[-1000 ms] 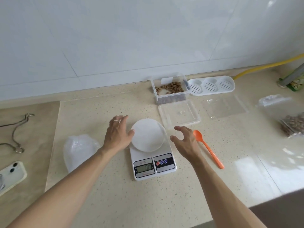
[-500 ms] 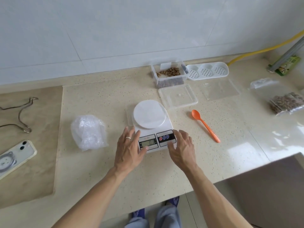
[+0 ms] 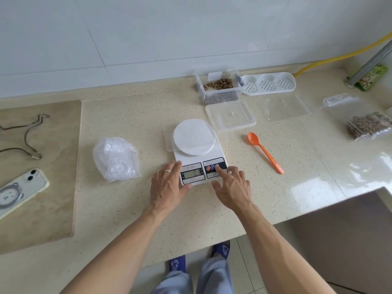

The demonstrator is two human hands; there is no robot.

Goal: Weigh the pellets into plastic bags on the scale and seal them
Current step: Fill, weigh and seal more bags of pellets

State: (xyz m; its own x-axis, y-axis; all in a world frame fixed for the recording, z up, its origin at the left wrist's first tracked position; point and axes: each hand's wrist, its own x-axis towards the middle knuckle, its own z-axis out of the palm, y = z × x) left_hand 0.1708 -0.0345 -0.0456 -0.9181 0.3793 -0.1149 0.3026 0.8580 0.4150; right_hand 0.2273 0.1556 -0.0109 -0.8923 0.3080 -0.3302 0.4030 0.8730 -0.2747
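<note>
While the scale [image 3: 199,154] sits mid-counter, its display digits are hard to read. Left hand [image 3: 168,187] lies flat against its corner; right hand [image 3: 232,187], beside it earlier, now presses a button with one finger.

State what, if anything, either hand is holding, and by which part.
Nothing is gripped. The left hand rests flat against the scale's front left corner; the right hand presses a button with its index finger.

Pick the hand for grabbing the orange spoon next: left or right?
Right. The right hand is on the scale's button side, and the orange spoon lies just beyond it. The left hand would have to cross the scale.
</note>
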